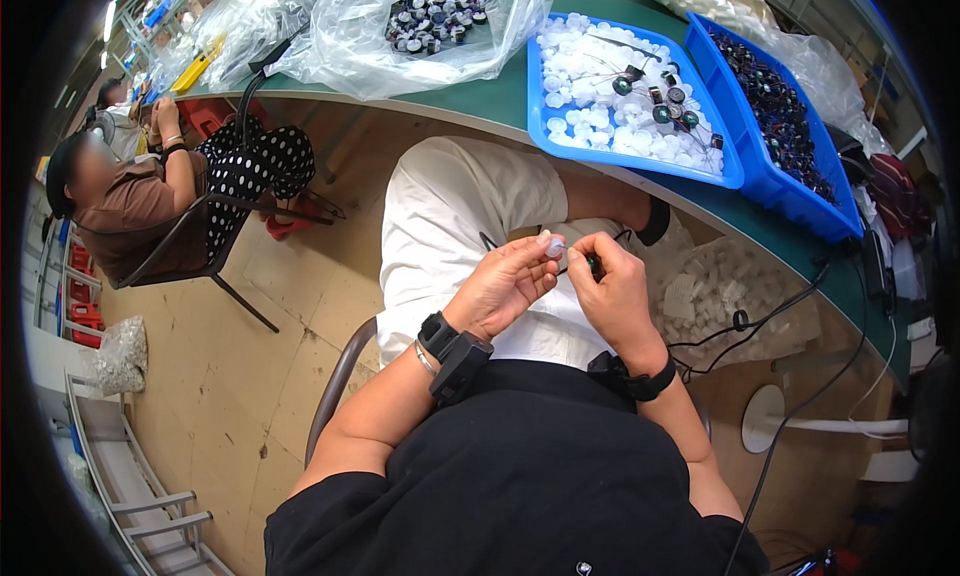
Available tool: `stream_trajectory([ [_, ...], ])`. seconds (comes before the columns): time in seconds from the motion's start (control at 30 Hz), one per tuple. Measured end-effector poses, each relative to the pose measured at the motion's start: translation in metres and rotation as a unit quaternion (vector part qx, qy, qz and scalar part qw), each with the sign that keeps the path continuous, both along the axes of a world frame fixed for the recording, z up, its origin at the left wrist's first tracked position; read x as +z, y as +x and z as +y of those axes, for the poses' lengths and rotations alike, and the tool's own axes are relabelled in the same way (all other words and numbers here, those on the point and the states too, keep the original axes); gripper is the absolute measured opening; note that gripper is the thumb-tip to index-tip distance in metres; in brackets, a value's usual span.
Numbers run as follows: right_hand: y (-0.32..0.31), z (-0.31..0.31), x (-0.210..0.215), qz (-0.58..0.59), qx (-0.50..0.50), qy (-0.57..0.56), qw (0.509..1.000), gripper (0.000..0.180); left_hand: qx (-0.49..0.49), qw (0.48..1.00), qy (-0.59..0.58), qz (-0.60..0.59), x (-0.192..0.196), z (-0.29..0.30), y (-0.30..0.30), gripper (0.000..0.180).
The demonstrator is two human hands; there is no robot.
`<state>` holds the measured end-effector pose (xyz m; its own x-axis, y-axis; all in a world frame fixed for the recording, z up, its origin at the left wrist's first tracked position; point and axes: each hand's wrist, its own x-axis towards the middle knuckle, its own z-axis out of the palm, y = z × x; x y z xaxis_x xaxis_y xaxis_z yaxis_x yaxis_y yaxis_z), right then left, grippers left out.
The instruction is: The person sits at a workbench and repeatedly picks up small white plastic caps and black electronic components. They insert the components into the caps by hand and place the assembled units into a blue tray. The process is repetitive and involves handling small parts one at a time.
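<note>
Fingertips of your left hand [503,284] pinch a small white cap [555,246] above your lap, off the counter's near edge; your right hand [610,291] grips a dark wired part [594,267]. Slack pinching could drop the cap floorward.

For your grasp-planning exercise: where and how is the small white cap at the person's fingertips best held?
Pinch the white cap by its rim between thumb and forefinger, coming from the left as the left hand does. It looks small and round, and that probably leaves the side facing the right hand free.
</note>
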<state>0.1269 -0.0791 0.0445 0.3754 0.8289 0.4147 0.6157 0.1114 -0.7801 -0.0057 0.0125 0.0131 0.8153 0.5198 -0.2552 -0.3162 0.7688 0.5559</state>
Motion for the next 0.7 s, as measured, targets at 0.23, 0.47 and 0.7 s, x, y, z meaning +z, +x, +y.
stream_trajectory([
  [0.23,-0.0007,0.0004,-0.0011,-0.018,-0.002,0.007,1.0,0.008,0.0,1.0,-0.007,0.0,0.0004,-0.0005,-0.0005,0.022],
  [0.47,-0.0018,0.0014,-0.0046,-0.027,-0.008,0.021,0.999,0.008,0.001,1.0,-0.004,-0.007,0.0003,-0.0015,0.0001,0.021],
  [0.7,-0.0023,0.0015,-0.0048,-0.057,-0.009,0.042,0.997,0.008,0.004,1.0,-0.009,-0.006,0.0014,-0.002,0.0,0.02],
])
